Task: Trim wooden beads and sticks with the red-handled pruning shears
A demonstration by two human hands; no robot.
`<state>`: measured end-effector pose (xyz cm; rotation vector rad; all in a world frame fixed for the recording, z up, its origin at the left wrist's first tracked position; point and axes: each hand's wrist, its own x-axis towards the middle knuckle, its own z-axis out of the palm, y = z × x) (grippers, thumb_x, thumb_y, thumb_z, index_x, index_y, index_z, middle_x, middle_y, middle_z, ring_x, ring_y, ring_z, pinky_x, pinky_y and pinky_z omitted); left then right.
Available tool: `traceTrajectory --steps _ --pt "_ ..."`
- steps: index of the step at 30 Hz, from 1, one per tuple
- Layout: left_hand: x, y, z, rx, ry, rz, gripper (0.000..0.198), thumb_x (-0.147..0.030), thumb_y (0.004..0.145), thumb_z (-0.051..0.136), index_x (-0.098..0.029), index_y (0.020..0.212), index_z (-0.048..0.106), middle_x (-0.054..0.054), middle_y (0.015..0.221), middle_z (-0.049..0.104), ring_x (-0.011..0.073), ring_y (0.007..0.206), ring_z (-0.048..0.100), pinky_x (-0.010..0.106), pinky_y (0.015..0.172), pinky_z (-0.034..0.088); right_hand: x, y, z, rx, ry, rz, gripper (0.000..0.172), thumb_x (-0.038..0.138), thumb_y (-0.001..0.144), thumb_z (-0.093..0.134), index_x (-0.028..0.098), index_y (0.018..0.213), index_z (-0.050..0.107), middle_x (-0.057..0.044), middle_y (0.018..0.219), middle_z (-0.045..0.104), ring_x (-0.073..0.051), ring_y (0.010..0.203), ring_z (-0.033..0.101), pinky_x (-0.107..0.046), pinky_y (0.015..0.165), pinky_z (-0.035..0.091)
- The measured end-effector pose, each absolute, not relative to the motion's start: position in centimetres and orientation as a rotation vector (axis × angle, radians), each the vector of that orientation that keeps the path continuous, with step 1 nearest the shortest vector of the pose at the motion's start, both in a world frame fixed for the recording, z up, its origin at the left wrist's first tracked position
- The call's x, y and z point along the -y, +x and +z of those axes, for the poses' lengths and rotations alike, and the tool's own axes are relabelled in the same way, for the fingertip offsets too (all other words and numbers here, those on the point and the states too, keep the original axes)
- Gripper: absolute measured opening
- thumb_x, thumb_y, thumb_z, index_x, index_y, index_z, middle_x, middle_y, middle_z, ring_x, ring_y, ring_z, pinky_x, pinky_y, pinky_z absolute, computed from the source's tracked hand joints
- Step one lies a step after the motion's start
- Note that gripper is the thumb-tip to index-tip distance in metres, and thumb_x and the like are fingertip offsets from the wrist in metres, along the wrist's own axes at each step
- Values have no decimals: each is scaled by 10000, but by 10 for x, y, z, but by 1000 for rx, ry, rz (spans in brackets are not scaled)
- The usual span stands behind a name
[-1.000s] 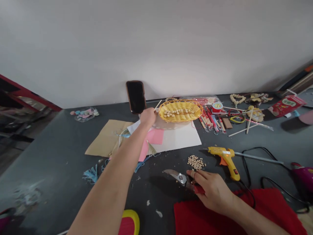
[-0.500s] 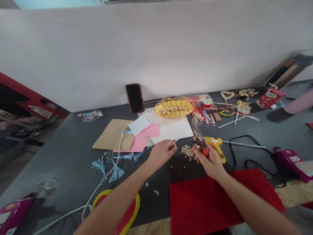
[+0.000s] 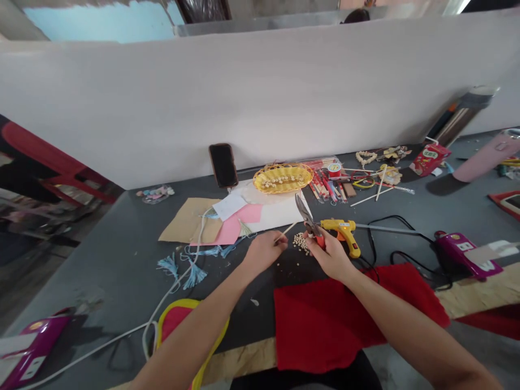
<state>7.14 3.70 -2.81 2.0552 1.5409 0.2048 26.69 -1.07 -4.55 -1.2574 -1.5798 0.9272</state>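
My left hand [image 3: 266, 250] is closed around a thin wooden stick [image 3: 286, 231], whose pale end points up and right. In my right hand [image 3: 331, 257] is a pair of pruning shears [image 3: 307, 218] with red handles, its metal blades pointing up and slightly left. The stick's tip lies close to the blades; whether they touch I cannot tell. Below the shears sits a small pile of pale round pieces [image 3: 300, 244], partly hidden by my right hand. A yellow glue gun [image 3: 343, 234] lies just to the right of that hand.
Behind are a yellow basket [image 3: 280, 187] holding pale pieces, a phone [image 3: 223, 165] leaning on the wall, and bundled sticks [image 3: 320, 187]. Paper sheets [image 3: 190, 219] and blue tassels [image 3: 195, 276] lie left. A red cloth [image 3: 312, 325] covers the front edge; black cable [image 3: 396, 218] runs right.
The camera view has shifted. More of the stick now shows in my left hand, and the shears have come closer to it. Both hands keep their hold.
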Motion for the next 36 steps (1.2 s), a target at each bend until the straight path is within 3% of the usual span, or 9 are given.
traceTrajectory --steps 5,8,10,15,18,24,29,33,36 --pt "-23 39 -24 -1403 1697 593 239 -395 841 553 -195 936 644 9 797 649 135 653 556 237 584 407 16 263 -44 1682 -1210 824 236 311 928 487 188 1081 619 -60 920 523 -208 874 545 -354 828 494" --pt "-16 29 -26 -1193 1233 830 417 -550 868 498 -212 1096 589 -30 708 547 64 451 342 189 426 252 22 259 -44 1804 -1193 729 342 271 923 493 204 1251 566 -59 906 502 -206 845 546 -363 819 503" --pt "-16 28 -28 -1044 991 933 406 -549 840 562 -209 1060 587 -38 702 521 38 425 277 170 406 183 24 256 -46 1891 -1196 657 367 253 928 481 207 1288 534 -72 930 537 -216 882 565 -369 833 503" --pt "-22 28 -34 -828 866 1028 342 -435 774 711 -173 979 631 -9 699 569 32 441 362 167 426 223 26 252 -50 1944 -1313 509 71 264 870 549 198 878 574 -59 798 587 -240 811 572 -360 723 493" --pt "-22 24 -37 -780 854 1031 393 -364 796 710 -221 1144 598 -17 667 580 38 439 370 169 441 239 28 253 -48 1940 -1421 513 191 306 856 563 224 707 477 -12 666 512 -206 666 525 -317 598 435" --pt "-20 17 -46 -784 891 1074 328 -398 837 661 -181 1082 639 -14 637 566 30 444 306 168 432 216 24 266 -36 1648 -1396 1116 222 418 874 578 207 814 541 -2 726 572 -168 671 555 -291 642 469" --pt "-19 20 -48 -804 931 1043 238 -361 798 709 -162 921 672 6 712 594 43 489 403 188 456 275 24 268 -33 1130 -893 1733 371 420 727 774 241 965 554 -55 1028 598 -246 984 619 -441 848 536" --pt "-16 21 -50 -848 1014 1105 338 -406 850 644 -190 1110 659 30 717 652 54 489 376 198 461 278 28 267 -39 1085 -728 1700 276 315 796 731 276 996 545 -42 1117 538 -255 1159 540 -497 925 509" --pt "-15 21 -51 -885 1063 1131 314 -418 851 638 -185 1056 688 29 703 651 56 480 387 204 451 279 31 269 -40 1238 -789 1485 225 269 865 650 292 1060 541 -36 1133 536 -213 1130 546 -451 993 466"
